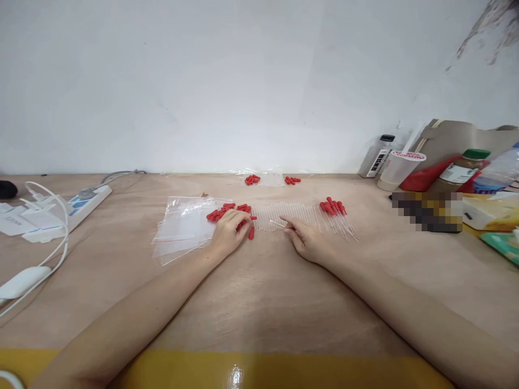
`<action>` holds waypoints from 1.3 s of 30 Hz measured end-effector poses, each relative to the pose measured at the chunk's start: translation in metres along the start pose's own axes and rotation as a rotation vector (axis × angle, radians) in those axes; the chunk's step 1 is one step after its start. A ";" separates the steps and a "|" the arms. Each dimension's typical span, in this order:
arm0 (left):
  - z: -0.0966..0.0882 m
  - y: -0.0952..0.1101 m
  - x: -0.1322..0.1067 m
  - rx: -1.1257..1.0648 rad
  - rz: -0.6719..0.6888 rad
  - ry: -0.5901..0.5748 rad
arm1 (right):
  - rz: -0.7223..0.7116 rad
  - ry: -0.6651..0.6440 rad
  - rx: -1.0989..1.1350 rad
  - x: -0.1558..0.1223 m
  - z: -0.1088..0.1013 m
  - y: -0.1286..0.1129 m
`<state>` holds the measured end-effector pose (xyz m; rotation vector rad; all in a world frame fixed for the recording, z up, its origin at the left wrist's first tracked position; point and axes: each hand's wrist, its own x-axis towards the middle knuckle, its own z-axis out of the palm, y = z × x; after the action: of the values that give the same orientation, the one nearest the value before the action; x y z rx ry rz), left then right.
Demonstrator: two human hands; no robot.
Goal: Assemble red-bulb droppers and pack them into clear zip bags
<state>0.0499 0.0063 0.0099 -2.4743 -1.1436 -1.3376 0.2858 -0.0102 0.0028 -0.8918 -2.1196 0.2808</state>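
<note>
My left hand [229,233] is closed, its fingertips pinching a red rubber bulb [253,218] that points right. Loose red bulbs [214,215] are heaped beside and behind that hand, and a single bulb [251,233] lies just right of it. In my right hand [306,239], thumb and fingers grip a thin clear tube [276,223], its free end toward the left hand. Between and behind the hands, a row of clear tubes [265,213] lies side by side. Right of the right hand rest several droppers [334,208], tubes capped with red bulbs.
Clear zip bags [184,227] lie left of the left hand. Bags with red bulbs [252,179] and tubes sit by the wall. A power strip [73,213] with cables stands at left. Bottles [377,156], a cup [399,168] and packets crowd the right.
</note>
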 end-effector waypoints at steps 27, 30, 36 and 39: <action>-0.004 0.037 -0.003 -0.267 -0.001 -0.236 | -0.216 -0.033 -0.178 0.002 0.000 0.001; -0.004 0.038 -0.003 -0.232 0.026 -0.247 | -0.256 -0.045 -0.315 0.002 -0.004 -0.001; -0.006 0.041 -0.003 -0.180 0.075 -0.271 | -0.294 -0.055 -0.409 0.002 -0.006 -0.008; -0.006 0.041 -0.003 -0.153 0.089 -0.283 | -0.280 -0.056 -0.366 0.001 -0.003 -0.011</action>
<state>0.0720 -0.0275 0.0214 -2.8606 -0.9970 -1.1172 0.2819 -0.0178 0.0104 -0.7800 -2.3570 -0.2357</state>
